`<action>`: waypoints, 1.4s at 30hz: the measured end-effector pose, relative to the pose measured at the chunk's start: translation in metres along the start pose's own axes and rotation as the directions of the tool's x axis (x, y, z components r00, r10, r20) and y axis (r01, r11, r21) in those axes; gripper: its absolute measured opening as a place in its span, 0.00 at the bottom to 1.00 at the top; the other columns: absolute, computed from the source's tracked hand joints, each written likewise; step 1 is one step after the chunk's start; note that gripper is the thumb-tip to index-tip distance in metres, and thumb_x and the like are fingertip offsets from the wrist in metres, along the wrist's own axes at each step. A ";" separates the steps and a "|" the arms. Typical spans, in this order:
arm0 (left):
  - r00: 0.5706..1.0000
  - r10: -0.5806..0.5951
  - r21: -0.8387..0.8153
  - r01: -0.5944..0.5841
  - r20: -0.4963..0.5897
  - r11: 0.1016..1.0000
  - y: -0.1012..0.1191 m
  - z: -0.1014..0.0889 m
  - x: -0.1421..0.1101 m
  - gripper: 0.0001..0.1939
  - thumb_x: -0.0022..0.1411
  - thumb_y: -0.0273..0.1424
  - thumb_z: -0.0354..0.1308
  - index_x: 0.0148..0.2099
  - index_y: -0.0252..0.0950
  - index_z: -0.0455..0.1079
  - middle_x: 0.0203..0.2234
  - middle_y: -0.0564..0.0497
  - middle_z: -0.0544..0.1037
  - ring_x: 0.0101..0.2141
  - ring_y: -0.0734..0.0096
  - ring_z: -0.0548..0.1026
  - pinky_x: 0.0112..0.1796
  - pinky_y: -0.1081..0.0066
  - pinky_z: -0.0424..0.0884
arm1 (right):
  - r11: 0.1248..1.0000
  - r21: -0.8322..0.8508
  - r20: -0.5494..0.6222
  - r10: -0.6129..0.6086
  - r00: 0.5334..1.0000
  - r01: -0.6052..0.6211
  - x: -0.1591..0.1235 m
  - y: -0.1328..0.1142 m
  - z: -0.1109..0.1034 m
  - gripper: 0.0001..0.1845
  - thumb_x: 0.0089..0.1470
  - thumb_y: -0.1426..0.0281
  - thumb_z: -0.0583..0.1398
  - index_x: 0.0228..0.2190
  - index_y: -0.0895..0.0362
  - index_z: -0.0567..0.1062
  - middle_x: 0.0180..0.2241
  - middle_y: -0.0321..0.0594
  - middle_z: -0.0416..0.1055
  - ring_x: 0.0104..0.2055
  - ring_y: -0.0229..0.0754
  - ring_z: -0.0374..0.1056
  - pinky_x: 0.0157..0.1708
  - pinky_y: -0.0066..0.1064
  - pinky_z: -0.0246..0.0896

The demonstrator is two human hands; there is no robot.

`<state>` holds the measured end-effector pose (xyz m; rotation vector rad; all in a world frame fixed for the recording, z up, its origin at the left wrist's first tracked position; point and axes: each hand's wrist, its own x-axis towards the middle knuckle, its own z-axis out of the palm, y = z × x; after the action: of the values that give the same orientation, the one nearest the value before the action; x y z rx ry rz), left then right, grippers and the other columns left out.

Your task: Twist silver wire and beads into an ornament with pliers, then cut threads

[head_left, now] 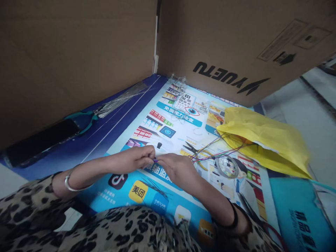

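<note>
My left hand (141, 158) is closed in a pinch, thumb against curled fingers. Its tips meet those of my right hand (179, 170), also closed, above the printed poster. A small bit of purple thread (155, 160) shows between the two hands; how it runs inside the fingers is hidden. Several coloured threads (217, 154) stretch from behind my right hand into the open mouth of a yellow bag (267, 136). Beside that hand lie small yellow-handled scissors (203, 157) and a clear roll of tape or wire (228, 166).
Cardboard walls (78, 45) stand at the back. Teal-handled pliers (88, 120), a black phone (42, 141) and thin wire strands (123, 99) lie left. Tangled wire (178, 84) sits at the far corner. Dark wire pieces (153, 187) lie in front; a teal pouch (299, 213) is at right.
</note>
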<state>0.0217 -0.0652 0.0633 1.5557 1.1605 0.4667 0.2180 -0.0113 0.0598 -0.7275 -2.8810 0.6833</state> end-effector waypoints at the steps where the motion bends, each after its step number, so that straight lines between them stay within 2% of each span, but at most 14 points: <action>1: 0.999 -0.004 -0.070 0.008 0.049 0.998 -0.002 -0.003 0.001 0.08 0.64 0.35 0.44 0.35 0.37 0.55 0.22 0.57 0.61 0.22 0.78 0.59 0.24 0.77 0.58 | 1.000 0.004 -0.009 -0.017 1.000 0.017 -0.001 0.002 -0.001 0.18 0.63 0.66 0.44 0.37 0.56 0.72 0.36 0.41 0.74 0.40 0.42 0.69 0.37 0.31 0.59; 4: 0.988 -0.031 -0.175 0.058 0.152 0.983 -0.015 -0.016 0.008 0.10 0.64 0.38 0.44 0.35 0.36 0.55 0.22 0.57 0.64 0.20 0.78 0.61 0.23 0.77 0.60 | 0.999 0.053 -0.015 0.014 1.000 -0.013 -0.006 0.010 -0.006 0.18 0.63 0.66 0.45 0.33 0.56 0.72 0.32 0.38 0.74 0.35 0.38 0.69 0.35 0.28 0.57; 6: 0.989 -0.099 -0.093 0.110 0.110 0.990 -0.023 -0.029 0.012 0.11 0.64 0.38 0.44 0.35 0.36 0.58 0.21 0.55 0.66 0.20 0.77 0.63 0.23 0.77 0.60 | 0.993 0.100 -0.011 0.062 0.998 -0.061 -0.009 0.015 -0.010 0.17 0.62 0.65 0.46 0.32 0.56 0.72 0.29 0.36 0.73 0.32 0.37 0.68 0.33 0.27 0.56; 10: 0.943 -0.200 0.328 0.283 -0.264 0.901 -0.022 -0.054 0.017 0.10 0.62 0.33 0.46 0.39 0.35 0.65 0.26 0.51 0.73 0.22 0.74 0.68 0.25 0.76 0.60 | 0.978 0.166 -0.006 0.127 0.992 -0.124 -0.014 0.024 -0.016 0.16 0.62 0.64 0.47 0.31 0.55 0.71 0.29 0.36 0.72 0.32 0.37 0.67 0.33 0.26 0.55; 12: 0.919 -0.176 0.358 0.307 -0.354 0.882 -0.010 -0.058 0.018 0.11 0.61 0.33 0.45 0.42 0.35 0.66 0.31 0.49 0.75 0.23 0.74 0.70 0.27 0.75 0.61 | 0.972 0.184 -0.003 0.151 0.989 -0.148 -0.016 0.026 -0.017 0.16 0.62 0.64 0.48 0.31 0.55 0.71 0.30 0.36 0.72 0.32 0.37 0.66 0.32 0.26 0.54; 16: 0.995 -0.095 0.032 0.096 -0.039 0.995 0.014 -0.038 0.026 0.14 0.62 0.35 0.45 0.45 0.34 0.65 0.31 0.50 0.75 0.20 0.77 0.68 0.24 0.76 0.63 | 0.971 0.187 -0.009 0.157 0.988 -0.152 -0.016 0.028 -0.017 0.16 0.61 0.63 0.48 0.31 0.55 0.71 0.30 0.37 0.72 0.33 0.37 0.66 0.33 0.27 0.55; 20: 0.958 -0.013 -0.234 0.083 0.288 0.969 0.020 -0.006 0.045 0.13 0.61 0.38 0.47 0.41 0.34 0.63 0.22 0.53 0.70 0.21 0.74 0.70 0.22 0.76 0.64 | 0.976 0.151 -0.004 0.157 0.988 -0.155 -0.013 0.028 -0.016 0.16 0.61 0.64 0.47 0.31 0.55 0.71 0.30 0.38 0.72 0.33 0.38 0.67 0.34 0.27 0.57; 22: 0.948 -0.019 -0.224 0.094 0.318 0.970 0.020 0.003 0.053 0.11 0.61 0.38 0.47 0.36 0.34 0.63 0.20 0.54 0.68 0.19 0.75 0.67 0.21 0.77 0.62 | 0.979 0.120 -0.003 0.163 0.987 -0.162 -0.013 0.027 -0.016 0.16 0.61 0.65 0.47 0.31 0.55 0.71 0.30 0.38 0.72 0.33 0.38 0.67 0.34 0.27 0.57; 26: 0.983 0.016 -0.052 -0.007 0.183 0.999 0.020 0.003 0.058 0.10 0.60 0.35 0.48 0.34 0.34 0.65 0.18 0.57 0.64 0.21 0.78 0.61 0.23 0.78 0.58 | 0.990 0.036 -0.003 0.135 0.991 -0.135 -0.022 0.035 -0.023 0.17 0.61 0.64 0.46 0.31 0.55 0.72 0.30 0.39 0.73 0.33 0.38 0.68 0.32 0.27 0.59; 30: 0.998 0.027 0.008 -0.027 0.060 1.000 0.010 -0.019 0.050 0.13 0.60 0.36 0.48 0.31 0.34 0.67 0.22 0.55 0.66 0.24 0.77 0.62 0.25 0.78 0.57 | 0.986 -0.091 -0.024 0.135 0.991 -0.137 -0.050 0.074 -0.046 0.18 0.61 0.64 0.46 0.32 0.55 0.73 0.32 0.40 0.74 0.36 0.40 0.69 0.35 0.27 0.61; 32: 0.999 -0.033 -0.048 0.033 -0.001 0.998 -0.001 -0.032 0.045 0.13 0.59 0.39 0.50 0.31 0.34 0.67 0.21 0.55 0.63 0.21 0.79 0.60 0.22 0.79 0.55 | 0.951 -0.184 -0.078 0.236 0.969 -0.247 -0.070 0.106 -0.062 0.18 0.61 0.64 0.45 0.34 0.54 0.74 0.34 0.39 0.75 0.35 0.39 0.70 0.34 0.28 0.61; 35: 0.985 -0.168 -0.284 0.150 -0.042 0.947 -0.018 -0.046 0.041 0.16 0.60 0.44 0.49 0.33 0.37 0.64 0.16 0.59 0.54 0.15 0.80 0.52 0.16 0.79 0.49 | 0.810 -0.346 -0.193 0.432 0.881 -0.474 -0.097 0.156 -0.086 0.18 0.60 0.64 0.46 0.36 0.55 0.74 0.38 0.41 0.75 0.38 0.42 0.70 0.36 0.30 0.62; 38: 0.982 -0.186 -0.429 0.159 -0.020 0.889 -0.027 -0.046 0.040 0.17 0.60 0.46 0.51 0.32 0.36 0.63 0.17 0.59 0.53 0.15 0.82 0.50 0.15 0.79 0.48 | 0.681 -0.431 -0.280 0.523 0.805 -0.593 -0.112 0.192 -0.101 0.19 0.60 0.65 0.46 0.39 0.58 0.74 0.37 0.47 0.75 0.36 0.45 0.69 0.35 0.33 0.61; 42: 0.987 -0.159 -0.483 0.144 0.010 0.863 -0.032 -0.035 0.040 0.19 0.59 0.47 0.52 0.30 0.35 0.64 0.17 0.60 0.49 0.17 0.81 0.45 0.16 0.79 0.46 | 0.688 -0.461 -0.242 0.511 0.825 -0.561 -0.113 0.206 -0.101 0.16 0.56 0.69 0.50 0.39 0.59 0.75 0.38 0.47 0.74 0.41 0.46 0.68 0.41 0.33 0.60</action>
<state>-0.0021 -0.0153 0.0354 1.0177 1.0763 0.6221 0.4259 0.1383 0.0608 -1.6693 -2.7565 -0.1408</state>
